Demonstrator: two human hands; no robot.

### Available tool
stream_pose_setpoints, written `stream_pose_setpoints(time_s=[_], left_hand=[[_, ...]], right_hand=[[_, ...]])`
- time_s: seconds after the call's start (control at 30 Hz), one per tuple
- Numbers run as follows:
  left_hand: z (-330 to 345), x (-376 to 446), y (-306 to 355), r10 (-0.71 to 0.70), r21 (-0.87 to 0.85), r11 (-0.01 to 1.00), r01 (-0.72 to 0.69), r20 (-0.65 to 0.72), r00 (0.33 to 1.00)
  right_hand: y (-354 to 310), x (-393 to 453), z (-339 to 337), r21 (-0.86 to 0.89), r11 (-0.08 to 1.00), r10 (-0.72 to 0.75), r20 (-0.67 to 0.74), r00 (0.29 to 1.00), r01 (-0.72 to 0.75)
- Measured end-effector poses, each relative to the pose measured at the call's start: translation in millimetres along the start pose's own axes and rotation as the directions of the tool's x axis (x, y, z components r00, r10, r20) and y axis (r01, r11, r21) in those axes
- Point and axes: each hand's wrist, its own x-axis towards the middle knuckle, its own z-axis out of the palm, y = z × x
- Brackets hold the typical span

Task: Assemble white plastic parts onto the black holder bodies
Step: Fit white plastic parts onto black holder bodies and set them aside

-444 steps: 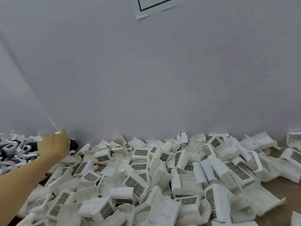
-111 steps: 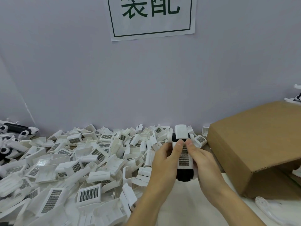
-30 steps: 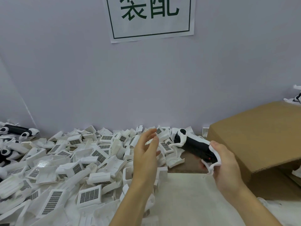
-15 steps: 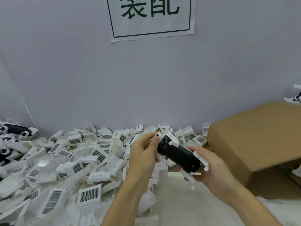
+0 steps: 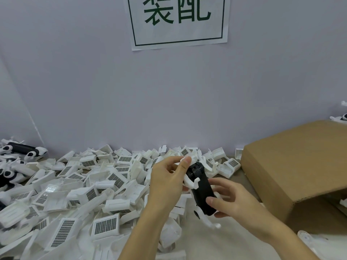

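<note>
— What are we working with, starting from the big stuff?

— The cardboard box (image 5: pixel 296 171) sits on its side at the right of the counter (image 5: pixel 216 246), and a wide heap of white parts (image 5: pixel 90 192) covers the left half, right up to the wall. A few finished black-and-white holders (image 5: pixel 22 149) lie at the far left edge.

— And the piece we're on?

— We hold the black holder (image 5: pixel 201 192) in the air above the counter, between the heap and the box, tilted with its far end up. Our right hand (image 5: pixel 232 199) wraps the lower end, thumb across the front. Our left hand (image 5: pixel 167 182) pinches the upper end, where a white clip (image 5: pixel 192 182) sits on the black body; thumb and fingers (image 5: pixel 186 162) are curled round it. Another white piece (image 5: pixel 206 218) hangs off the bottom end.

— How will it handle?

— Light, we'd judge, and stiff: hard moulded plastic. The black body looks smooth, so it could slip if we hold it loosely. The thin white arms seem the weak spot; they'd likely bend or snap under a sideways load.

— So where do we take hold?

— On the thick black middle, as our right hand does, and we press the white part near its base, not on its tips.

— Is the clip fully seated?

— We cannot tell; our left thumb hides the joint.
</note>
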Motion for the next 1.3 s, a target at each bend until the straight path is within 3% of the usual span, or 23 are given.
stream_pose_setpoints(time_s=[0.1,0.23,0.37,0.47,0.6,0.73,0.9,1.07,1.13,1.2,1.27,1.3], left_hand=[[-0.1,0.1,-0.3,-0.007,0.008,1.000,0.006,0.026,1.000],[-2.9,0.4,2.7,-0.059,-0.058,0.996,0.064,0.085,0.995],[-3.8,-0.5,3.5,-0.142,-0.202,0.964,0.173,0.160,0.977],[-1.8,-0.5,2.0,-0.199,-0.218,0.947,0.237,0.183,0.963],[1.3,1.5,1.8,-0.246,-0.223,0.937,0.269,0.125,0.961],[4.9,-1.3,5.5,-0.251,-0.117,0.958,0.261,0.092,0.964],[9.3,-4.6,11.1,-0.236,-0.071,0.967,0.245,0.121,0.964],[5.2,-3.8,12.4,-0.234,-0.076,0.967,0.243,0.113,0.966],[4.0,-2.8,12.0,-0.235,-0.089,0.965,0.245,0.111,0.966],[3.1,-2.1,11.0,-0.242,-0.096,0.963,0.254,0.116,0.963],[2.4,-2.0,11.2,-0.245,-0.102,0.961,0.257,0.121,0.962],[2.0,-2.2,12.3,-0.244,-0.097,0.962,0.256,0.125,0.962]], right_hand=[[-1.2,-1.0,0.2,-0.031,1.000,0.006,0.028,1.000,-0.005],[-10.3,-4.8,-3.2,0.200,0.966,0.112,0.239,0.964,-0.162],[-18.3,-7.1,3.4,0.104,0.986,0.084,0.374,0.924,-0.132],[-19.8,-8.1,4.7,0.066,0.992,0.080,0.341,0.937,-0.108],[-21.0,-10.0,-4.9,0.174,0.979,0.076,0.175,0.982,-0.107],[-37.8,-6.2,-20.1,0.438,0.898,0.136,-0.178,0.975,-0.045],[-81.4,-0.7,-82.0,0.645,0.712,0.196,-0.562,0.804,0.278],[-105.6,0.3,-173.6,0.528,0.742,0.284,-0.805,0.520,0.413],[-107.6,-6.4,-202.5,0.488,0.763,0.296,-0.847,0.443,0.423],[-106.8,-10.4,-223.9,0.482,0.752,0.316,-0.862,0.396,0.449],[-112.9,-16.3,-230.4,0.534,0.663,0.340,-0.839,0.424,0.525],[-116.4,-18.4,-227.7,0.497,0.701,0.299,-0.856,0.421,0.511]])
